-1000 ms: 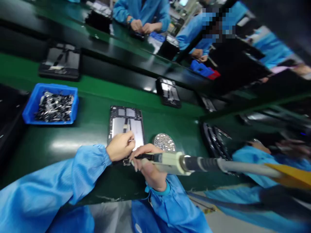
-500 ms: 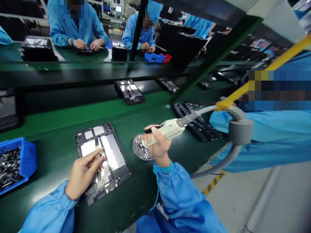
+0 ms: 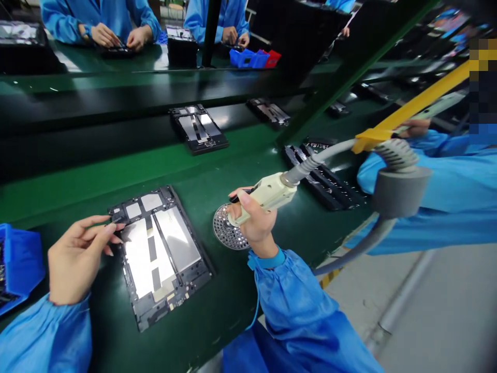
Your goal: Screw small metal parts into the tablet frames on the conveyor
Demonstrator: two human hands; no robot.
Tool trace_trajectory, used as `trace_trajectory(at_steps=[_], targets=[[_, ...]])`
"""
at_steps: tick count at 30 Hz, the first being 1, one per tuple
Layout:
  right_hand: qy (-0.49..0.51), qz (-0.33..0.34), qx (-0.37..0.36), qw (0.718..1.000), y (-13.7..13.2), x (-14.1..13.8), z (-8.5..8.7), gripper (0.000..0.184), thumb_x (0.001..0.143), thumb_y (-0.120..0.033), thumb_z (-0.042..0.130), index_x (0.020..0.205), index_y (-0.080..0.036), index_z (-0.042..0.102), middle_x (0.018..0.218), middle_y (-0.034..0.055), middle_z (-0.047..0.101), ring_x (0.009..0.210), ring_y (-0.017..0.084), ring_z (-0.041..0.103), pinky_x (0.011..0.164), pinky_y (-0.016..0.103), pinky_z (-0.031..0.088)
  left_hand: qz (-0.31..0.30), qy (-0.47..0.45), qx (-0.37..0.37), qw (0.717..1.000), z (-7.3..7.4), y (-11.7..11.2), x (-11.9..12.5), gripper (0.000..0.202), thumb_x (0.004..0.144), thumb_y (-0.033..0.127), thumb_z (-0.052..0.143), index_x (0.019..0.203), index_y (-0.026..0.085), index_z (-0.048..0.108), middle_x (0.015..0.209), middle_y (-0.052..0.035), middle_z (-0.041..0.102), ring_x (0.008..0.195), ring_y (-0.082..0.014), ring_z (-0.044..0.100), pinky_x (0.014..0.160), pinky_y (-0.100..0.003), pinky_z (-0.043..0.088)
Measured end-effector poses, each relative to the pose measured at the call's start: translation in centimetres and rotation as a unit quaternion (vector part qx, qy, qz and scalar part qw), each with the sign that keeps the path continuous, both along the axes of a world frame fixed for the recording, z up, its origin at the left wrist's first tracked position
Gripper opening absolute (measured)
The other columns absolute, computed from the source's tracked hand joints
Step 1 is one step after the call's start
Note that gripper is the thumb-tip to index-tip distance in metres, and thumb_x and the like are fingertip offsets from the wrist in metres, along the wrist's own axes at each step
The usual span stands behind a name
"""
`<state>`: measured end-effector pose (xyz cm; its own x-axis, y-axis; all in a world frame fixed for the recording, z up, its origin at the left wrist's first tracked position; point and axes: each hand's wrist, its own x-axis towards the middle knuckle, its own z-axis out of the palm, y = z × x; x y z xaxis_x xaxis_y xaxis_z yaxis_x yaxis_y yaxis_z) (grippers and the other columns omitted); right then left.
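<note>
In front of me an opened tablet (image 3: 182, 238) lies flat on the green bench, its silvery inner panels and dark frame facing up. My left hand (image 3: 79, 254) is at its upper left edge, thumb and fingers pinched around a small dark strip (image 3: 115, 220). My right hand (image 3: 259, 225) is wrapped round a cream electric screwdriver (image 3: 274, 191) with a black lever and a grey cable. The tool points down over a round metal disc full of holes (image 3: 229, 233), just right of the tablet. Its tip is hidden behind my fingers.
A blue bin (image 3: 27, 264) of small parts stands at the left. Another opened tablet (image 3: 199, 128) lies beyond the bench strip. Dark casings (image 3: 322, 178) lie to the right, near a co-worker's blue sleeve (image 3: 423, 202). A thick grey hose (image 3: 402, 191) hangs from a yellow strap.
My left hand has moved from the tablet's middle to its upper left edge and now pinches the dark strip. My right hand stays over the disc with the screwdriver. The view has tilted down.
</note>
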<state>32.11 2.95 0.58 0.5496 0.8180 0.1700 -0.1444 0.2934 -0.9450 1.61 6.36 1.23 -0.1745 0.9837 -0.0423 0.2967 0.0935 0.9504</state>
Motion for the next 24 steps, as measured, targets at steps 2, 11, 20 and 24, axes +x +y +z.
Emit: trace_trajectory(at_steps=[2,11,20,24], targets=[[-0.001,-0.001,0.001,1.000,0.0,0.0,-0.1,0.035,0.076,-0.050,0.084,0.080,-0.022,0.064,0.043,-0.0092,0.049,0.035,0.012,0.048,0.044,0.031,0.053,0.017,-0.008,0.014,1.000,-0.5,0.4,-0.3,0.033,0.065,0.046,0.085,0.083,0.023,0.070,0.082,-0.0050,0.080,0.062,-0.0190,0.068,0.047,-0.025,0.050],[0.003,-0.016,0.007,1.000,0.2,-0.1,-0.5,0.034,0.074,-0.048,0.086,0.077,-0.022,0.065,0.040,-0.0089,0.051,0.033,0.012,0.047,0.044,0.031,0.053,0.067,0.071,0.009,0.995,-1.3,1.7,-1.4,0.035,0.064,0.048,0.081,0.082,0.017,0.078,0.057,0.0028,0.061,0.046,-0.0087,0.046,0.045,-0.020,0.036],[-0.008,-0.020,0.030,0.999,-0.2,-1.0,2.8,0.027,0.068,-0.046,0.082,0.066,-0.020,0.075,0.038,-0.0040,0.050,0.031,0.015,0.046,0.037,0.032,0.043,0.025,0.086,-0.025,0.996,-3.0,5.2,-0.8,0.020,0.079,0.032,0.072,0.084,0.014,0.081,0.070,-0.0035,0.072,0.061,-0.0146,0.059,0.063,-0.026,0.047],[-0.006,0.053,0.042,0.998,0.2,-3.3,5.5,0.023,0.068,-0.043,0.078,0.067,-0.020,0.077,0.036,-0.0031,0.047,0.033,0.016,0.048,0.038,0.033,0.044,0.015,0.127,-0.023,0.992,-4.2,6.3,-1.2,0.011,0.082,0.024,0.073,0.081,0.015,0.081,0.086,-0.0066,0.078,0.075,-0.0183,0.066,0.076,-0.030,0.050]])
